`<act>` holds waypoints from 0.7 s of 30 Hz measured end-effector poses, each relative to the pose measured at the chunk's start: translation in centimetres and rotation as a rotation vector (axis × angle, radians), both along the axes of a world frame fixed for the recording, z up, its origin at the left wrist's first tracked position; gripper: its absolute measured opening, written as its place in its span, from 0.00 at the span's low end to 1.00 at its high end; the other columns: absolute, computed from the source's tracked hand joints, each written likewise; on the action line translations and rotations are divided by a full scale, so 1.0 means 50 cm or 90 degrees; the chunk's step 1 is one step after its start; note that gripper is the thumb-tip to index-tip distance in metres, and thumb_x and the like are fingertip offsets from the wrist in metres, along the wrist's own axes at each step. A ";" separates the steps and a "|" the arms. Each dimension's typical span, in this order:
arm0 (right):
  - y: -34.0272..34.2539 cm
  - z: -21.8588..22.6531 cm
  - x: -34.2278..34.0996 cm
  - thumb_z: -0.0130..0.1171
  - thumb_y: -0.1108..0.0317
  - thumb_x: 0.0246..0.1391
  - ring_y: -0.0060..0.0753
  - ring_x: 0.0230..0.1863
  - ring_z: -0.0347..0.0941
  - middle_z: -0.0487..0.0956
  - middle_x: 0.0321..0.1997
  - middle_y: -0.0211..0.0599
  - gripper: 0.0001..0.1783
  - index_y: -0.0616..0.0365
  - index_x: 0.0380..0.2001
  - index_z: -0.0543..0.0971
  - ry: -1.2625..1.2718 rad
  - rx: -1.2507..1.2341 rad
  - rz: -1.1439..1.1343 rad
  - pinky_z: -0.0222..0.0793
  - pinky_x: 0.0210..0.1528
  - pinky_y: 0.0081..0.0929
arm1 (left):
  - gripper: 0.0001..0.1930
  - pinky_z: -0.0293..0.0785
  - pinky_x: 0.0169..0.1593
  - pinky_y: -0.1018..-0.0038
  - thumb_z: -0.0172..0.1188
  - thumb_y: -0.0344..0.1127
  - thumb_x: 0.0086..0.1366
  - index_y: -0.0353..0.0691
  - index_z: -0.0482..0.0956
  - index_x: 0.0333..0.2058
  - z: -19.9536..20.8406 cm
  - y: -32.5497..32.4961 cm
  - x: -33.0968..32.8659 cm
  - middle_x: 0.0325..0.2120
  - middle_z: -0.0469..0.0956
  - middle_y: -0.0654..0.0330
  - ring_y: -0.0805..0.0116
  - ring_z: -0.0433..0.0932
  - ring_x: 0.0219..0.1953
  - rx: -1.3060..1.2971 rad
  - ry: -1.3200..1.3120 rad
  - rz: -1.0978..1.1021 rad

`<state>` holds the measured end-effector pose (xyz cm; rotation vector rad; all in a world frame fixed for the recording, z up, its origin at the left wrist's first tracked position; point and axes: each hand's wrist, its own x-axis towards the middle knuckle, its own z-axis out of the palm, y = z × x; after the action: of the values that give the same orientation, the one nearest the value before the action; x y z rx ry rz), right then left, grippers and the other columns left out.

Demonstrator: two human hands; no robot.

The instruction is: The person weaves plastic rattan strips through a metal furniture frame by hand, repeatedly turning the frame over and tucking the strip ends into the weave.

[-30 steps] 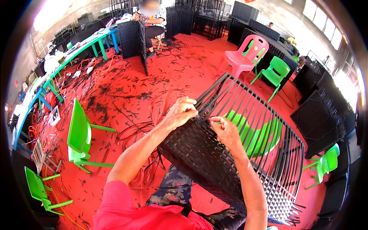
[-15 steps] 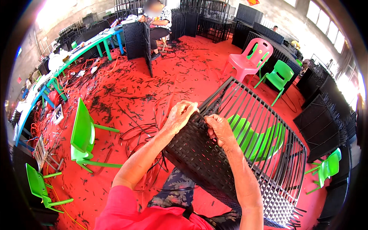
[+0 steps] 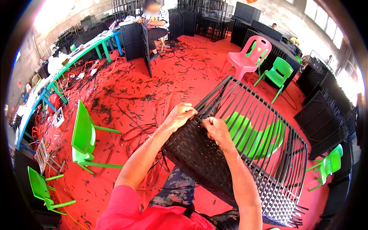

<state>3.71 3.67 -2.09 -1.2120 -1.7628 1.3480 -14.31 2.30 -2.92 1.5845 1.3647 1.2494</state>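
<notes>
Pinching the black woven frame, left hand and right hand both closed-fingered.

The basket-woven panel is black, the floor red.

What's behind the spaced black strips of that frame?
Red floor and what looks like a green chair show through gaps in the black frame; the frame itself covers the rest.

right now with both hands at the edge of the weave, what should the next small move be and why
Perhaps a gentle tug by the right hand, snugging whatever it pinches against the black weave: its fingertips sit at the weave's upper edge, the left hand is close beside, and beyond, strips run unwoven.
</notes>
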 end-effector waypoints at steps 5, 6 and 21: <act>-0.009 0.004 -0.011 0.54 0.62 0.48 0.15 0.16 0.64 0.69 0.15 0.25 0.12 0.61 0.25 0.75 0.004 0.036 0.005 0.60 0.20 0.18 | 0.10 0.63 0.50 0.74 0.54 0.32 0.57 0.43 0.78 0.38 -0.006 0.005 -0.003 0.46 0.67 0.53 0.62 0.66 0.50 -0.019 0.191 0.010; -0.009 0.002 -0.012 0.55 0.63 0.48 0.15 0.16 0.64 0.69 0.15 0.25 0.11 0.61 0.26 0.75 0.017 0.035 -0.002 0.60 0.20 0.18 | 0.11 0.63 0.51 0.72 0.54 0.31 0.56 0.46 0.78 0.39 -0.009 0.003 0.003 0.48 0.66 0.51 0.59 0.65 0.51 0.059 0.340 0.062; -0.026 -0.015 -0.017 0.55 0.66 0.49 0.22 0.19 0.69 0.74 0.18 0.36 0.09 0.61 0.28 0.74 -0.001 0.185 -0.060 0.64 0.24 0.23 | 0.10 0.60 0.52 0.67 0.61 0.37 0.50 0.38 0.77 0.29 0.060 0.014 -0.047 0.44 0.69 0.53 0.63 0.64 0.50 -0.061 0.267 -0.121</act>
<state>2.85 2.36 -2.82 -1.1186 -1.8051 0.9956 -16.65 3.01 0.08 1.9276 1.4546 0.7521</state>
